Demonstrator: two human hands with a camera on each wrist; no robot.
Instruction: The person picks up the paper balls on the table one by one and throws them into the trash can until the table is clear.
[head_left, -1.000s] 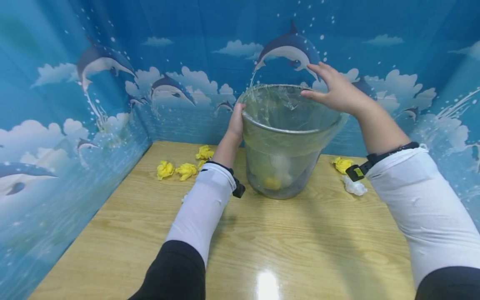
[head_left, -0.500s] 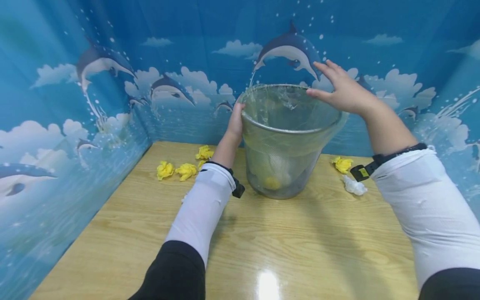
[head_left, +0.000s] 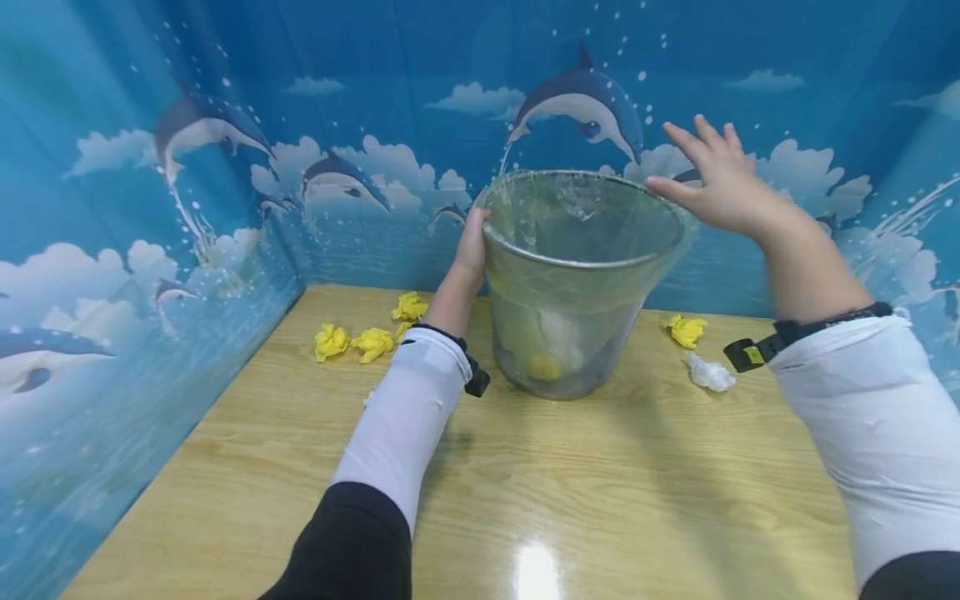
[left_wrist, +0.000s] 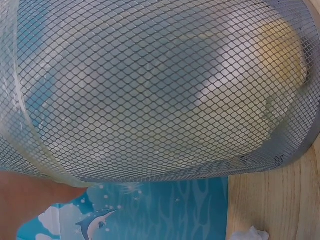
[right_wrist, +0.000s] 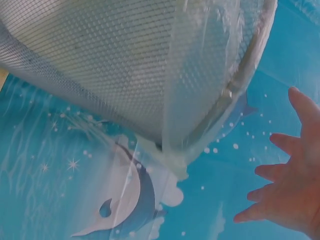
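"What's the left hand (head_left: 470, 243) doing?"
"On my feed it grips the near-left rim of the mesh bin (head_left: 577, 312), which stands on the desk (head_left: 600, 483)."
"And the right hand (head_left: 723, 185)?"
"I see its fingers spread, in the air just right of the bin. Yellow wads (head_left: 373, 343) lie left of the bin; a white wad (head_left: 709, 372) lies to its right."

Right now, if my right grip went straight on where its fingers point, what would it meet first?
Probably the blue backdrop; the fingers of your right grip point up and forward toward it, beside the mesh bin. Depth is unclear, so it might graze the bin's rim first.
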